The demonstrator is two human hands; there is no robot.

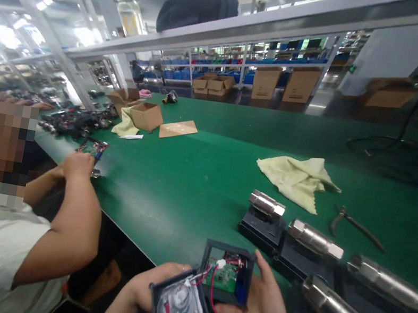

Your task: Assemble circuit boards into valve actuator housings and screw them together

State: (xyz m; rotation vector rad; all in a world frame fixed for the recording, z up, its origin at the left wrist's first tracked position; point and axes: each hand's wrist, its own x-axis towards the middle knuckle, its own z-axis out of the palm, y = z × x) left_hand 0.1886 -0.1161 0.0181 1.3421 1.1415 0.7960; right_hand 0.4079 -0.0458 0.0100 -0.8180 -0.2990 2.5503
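Note:
My left hand (148, 283) grips one half of a black plastic housing (179, 302), which has a clear round part inside and a strip of green board at its lower edge. Fingers of my right hand (263, 309) wrap round the other half, a black frame (231, 247) with a green circuit board (220, 276) in it. Red wires (213, 300) and a white connector (221, 263) run between the two halves, which are held close together above the table's front edge. To the right, nearest my right hand, stand several metal cylindrical fittings (315, 240) on black bases.
Behind the fittings lie a yellow cloth (298, 177) and pliers (358, 226) on the green table (205, 177). At left a co-worker's hands (78, 163) hold a wired part. Cardboard boxes (146, 116) stand farther back; a shelf rail (223, 32) crosses overhead.

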